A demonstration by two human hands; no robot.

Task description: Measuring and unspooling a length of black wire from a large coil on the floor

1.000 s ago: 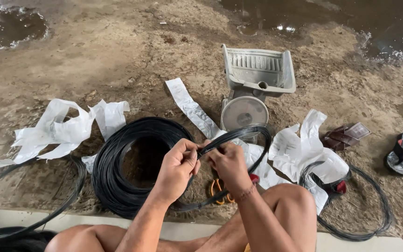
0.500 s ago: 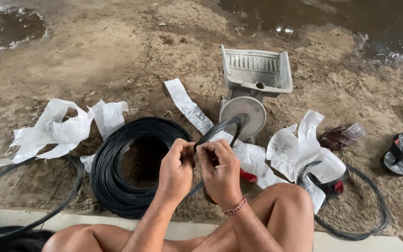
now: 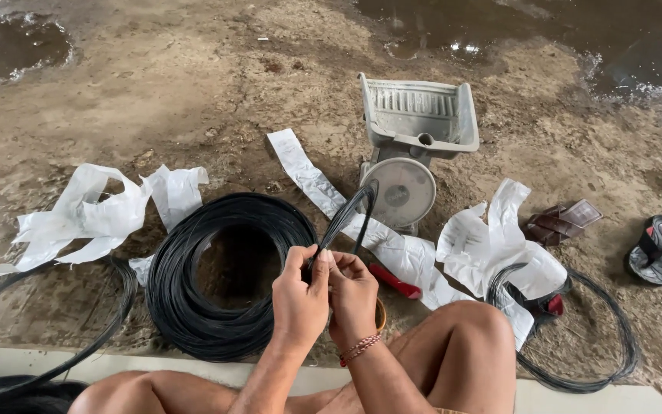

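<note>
**Both hands pinch a bent bundle of black wire above the big coil**

The ground (image 3: pixel 193 92) is bare, damp earth, with puddles along the top edge and a pale concrete ledge at the bottom, where the person sits with knees raised.

The big coil (image 3: pixel 227 276) of black wire lies flat on the ground just left of the hands. A thinner wire ring (image 3: pixel 576 337) lies to the right, partly under paper, and another loop (image 3: pixel 55 337) curves away at the lower left.

The grey scale (image 3: pixel 415 130), a plastic tray over a round dial, stands beyond the hands. Torn white paper (image 3: pixel 93 218) lies crumpled to the left of the coil; a long strip (image 3: pixel 308 176) runs from near the scale toward the hands, and more paper (image 3: pixel 499 245) is heaped on the right.

A sandal (image 3: pixel 657 249) and a brown one (image 3: pixel 557 222) lie far right, well apart from the work.

The left hand (image 3: pixel 300 303) and right hand (image 3: pixel 354 295) are raised side by side, touching, in front of the knees. The fingers (image 3: pixel 312 261) of both are closed on the wire bundle (image 3: pixel 350 215), a short bunch of black strands that rises from the grip, arches toward the scale dial and bends back down. A beaded bracelet (image 3: pixel 358 349) sits on the right wrist.

A red-handled tool (image 3: pixel 394 281) lies on the paper just right of the hands, and a second red handle (image 3: pixel 555 305) shows by the right-hand ring.
</note>
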